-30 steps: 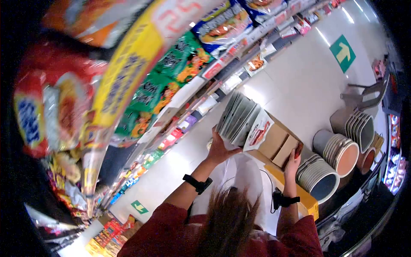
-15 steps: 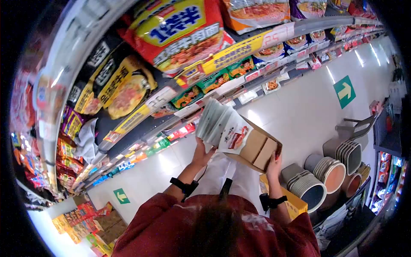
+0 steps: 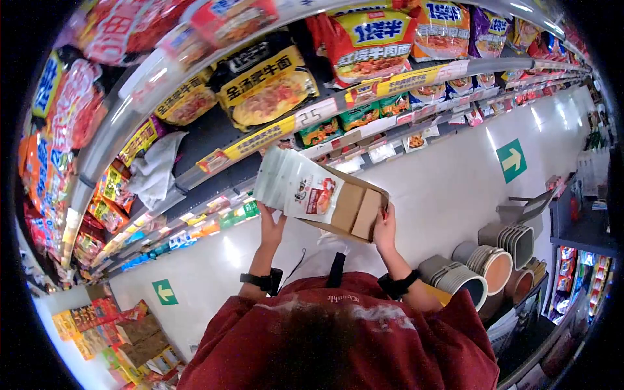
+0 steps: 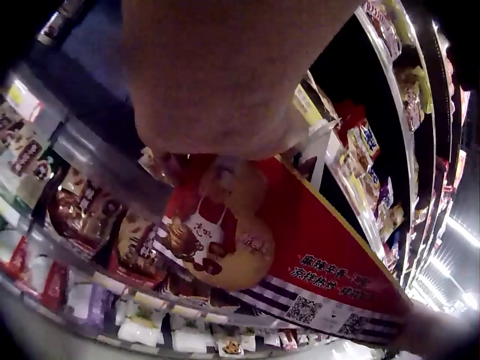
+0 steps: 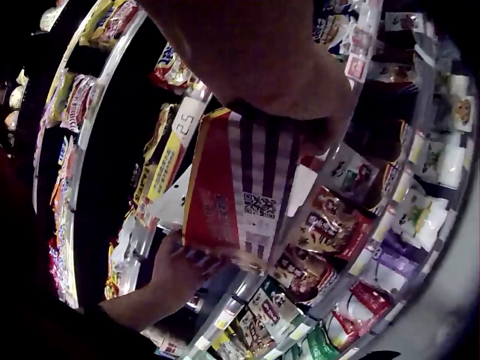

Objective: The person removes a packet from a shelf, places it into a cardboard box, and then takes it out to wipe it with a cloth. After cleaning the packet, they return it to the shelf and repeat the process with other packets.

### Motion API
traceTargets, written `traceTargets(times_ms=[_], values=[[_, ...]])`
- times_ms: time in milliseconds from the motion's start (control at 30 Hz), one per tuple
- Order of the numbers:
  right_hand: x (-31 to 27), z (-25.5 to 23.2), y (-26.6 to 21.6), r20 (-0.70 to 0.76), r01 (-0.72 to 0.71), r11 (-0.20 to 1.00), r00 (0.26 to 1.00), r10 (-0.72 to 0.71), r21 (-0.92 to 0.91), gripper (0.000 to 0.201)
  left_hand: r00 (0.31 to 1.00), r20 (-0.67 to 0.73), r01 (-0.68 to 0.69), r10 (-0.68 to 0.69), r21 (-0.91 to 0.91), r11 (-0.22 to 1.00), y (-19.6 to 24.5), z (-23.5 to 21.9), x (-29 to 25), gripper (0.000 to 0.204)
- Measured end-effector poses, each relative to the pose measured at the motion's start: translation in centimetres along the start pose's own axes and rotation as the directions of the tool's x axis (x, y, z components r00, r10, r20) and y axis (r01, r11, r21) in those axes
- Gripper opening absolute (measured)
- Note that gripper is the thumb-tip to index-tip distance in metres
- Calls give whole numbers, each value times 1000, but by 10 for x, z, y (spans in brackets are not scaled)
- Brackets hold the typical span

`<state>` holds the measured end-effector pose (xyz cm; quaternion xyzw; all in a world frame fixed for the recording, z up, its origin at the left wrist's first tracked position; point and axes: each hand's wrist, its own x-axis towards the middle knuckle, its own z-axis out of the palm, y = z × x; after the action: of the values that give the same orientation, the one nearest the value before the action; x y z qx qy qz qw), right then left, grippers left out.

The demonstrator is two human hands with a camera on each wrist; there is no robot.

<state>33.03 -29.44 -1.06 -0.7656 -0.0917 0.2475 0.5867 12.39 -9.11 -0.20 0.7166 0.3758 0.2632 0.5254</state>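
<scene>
Both hands hold a cardboard display box in front of the shelf, tilted with its left end higher in the head view. White snack pouches are packed upright in its left part; the right part shows bare brown cardboard. My left hand grips the box's left end, with its fingers partly hidden behind the pouches. At the opposite end, my right hand grips the cardboard edge. The left wrist view shows the box's red outer side, with a cartoon figure, striped border and QR codes.
Close ahead runs a curved shelf edge with noodle packets above it. A grey cloth lies on the shelf at left. Stacked buckets and a grey stool stand at right. Cartons sit at lower left.
The head view has swung, bringing more of the noodle shelf into sight. Box and hands have shifted left and up in it, nearer the shelf edge. Both hands keep their hold.
</scene>
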Motion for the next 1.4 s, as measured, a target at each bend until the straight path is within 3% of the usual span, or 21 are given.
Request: traceTargets(times_ms=[67, 133, 267, 367, 533, 567, 800, 867, 933, 967, 1000, 1033, 1067, 1133, 1200, 1267, 1333, 1400], values=[[-3, 19, 1, 28, 51, 998, 998, -52, 25, 23, 998, -39, -41, 40, -6, 999, 1, -16, -2, 80], [-11, 39, -24, 62, 41, 996, 997, -45, 74, 24, 985, -155, 72, -78, -46, 996, 6, -32, -2, 77], [-13, 69, -33, 98, 81, 996, 992, -79, -21, 27, 976, -216, -33, -5, -172, 985, 1, -59, 6, 69], [-10, 84, -57, 125, 105, 994, 987, -100, -38, 25, 968, -251, -10, -24, -136, 991, 7, -72, 12, 65], [15, 108, -54, 185, 127, 991, 976, -115, -52, 30, 952, -304, 15, -31, -56, 998, 20, -82, 25, 59], [19, 113, -52, 191, 162, 987, 970, -154, -25, 30, 940, -341, -52, 22, -80, 995, 19, -81, 28, 57], [27, 155, -59, 233, 114, 992, 968, -97, -61, 35, 940, -340, -45, -28, -205, 978, -35, -125, 50, 59], [39, 184, -38, 124, 361, 933, 925, -358, 1, 30, 946, -316, 3, -78, -232, 973, -39, -140, 57, 61], [48, 210, -21, 97, 385, 923, 920, -381, -28, 31, 951, -282, 52, -124, -250, 967, -44, -157, 68, 64], [50, 220, -14, 88, 410, 910, 910, -405, -60, 32, 949, -311, -14, -60, -229, 973, -50, -161, 73, 63], [44, 226, -18, 74, 405, 912, 913, -401, -62, 32, 941, -338, -77, 3, -206, 976, -54, -167, 76, 61], [39, 232, -25, 95, 300, 954, 950, -297, -23, 33, 966, -259, -47, 6, -153, 987, -51, -177, 80, 53], [36, 238, -32, 122, 192, 981, 974, -192, 14, 34, 949, -312, -112, 41, -213, 971, -50, -177, 86, 34], [35, 255, -24, 91, 240, 971, 967, -239, 2, 36, 950, -270, 176, -157, 47, 983, -18, -188, 83, 19], [29, 263, -25, 55, 133, 983, 990, -127, -124, 32, 951, -267, 166, -158, 5, 986, -22, -192, 86, 19], [26, 269, -21, 60, 115, 984, 992, -108, -136, 32, 951, -262, 158, -163, -38, 987, -40, -200, 91, 19], [29, 275, 0, 69, 102, 983, 993, -92, -152, 33, 981, -189, 18, 51, 348, 937, -72, -211, 95, 23], [36, 283, 22, 93, -6, 995, 996, 15, -95, 34, 968, -247, 32, 51, 320, 947, -54, -203, 92, 24]])
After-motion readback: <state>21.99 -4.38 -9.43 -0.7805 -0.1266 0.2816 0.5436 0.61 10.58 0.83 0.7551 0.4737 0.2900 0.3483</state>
